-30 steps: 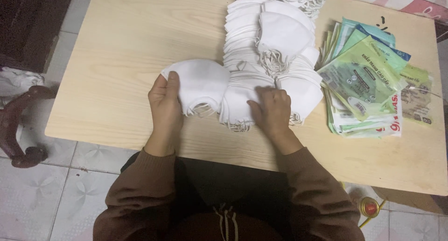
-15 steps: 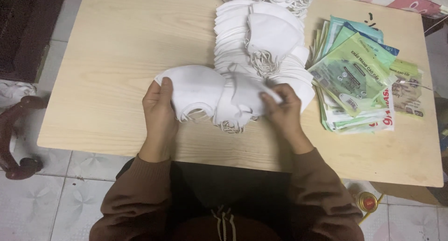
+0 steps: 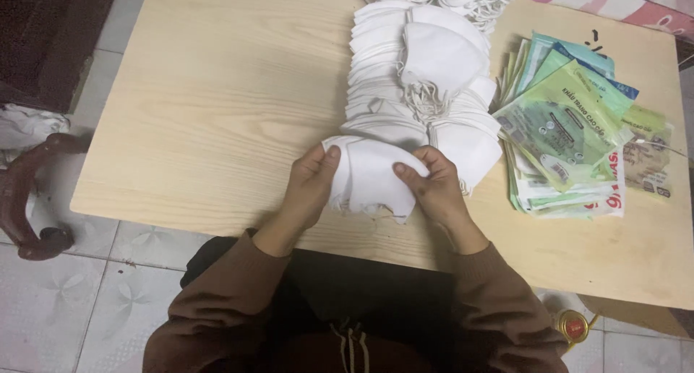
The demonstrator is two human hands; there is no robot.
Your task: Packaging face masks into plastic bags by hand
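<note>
Both hands, left (image 3: 307, 189) and right (image 3: 434, 189), pinch a small mask stack (image 3: 367, 176) at the table's (image 3: 202, 113) near edge; loose grip likely lets masks fan out or ear loops snag the pile (image 3: 416, 76).

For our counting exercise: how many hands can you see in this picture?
2. The left hand grips the left edge of a small stack of white masks; the right hand grips its right edge. None other shows.
</note>
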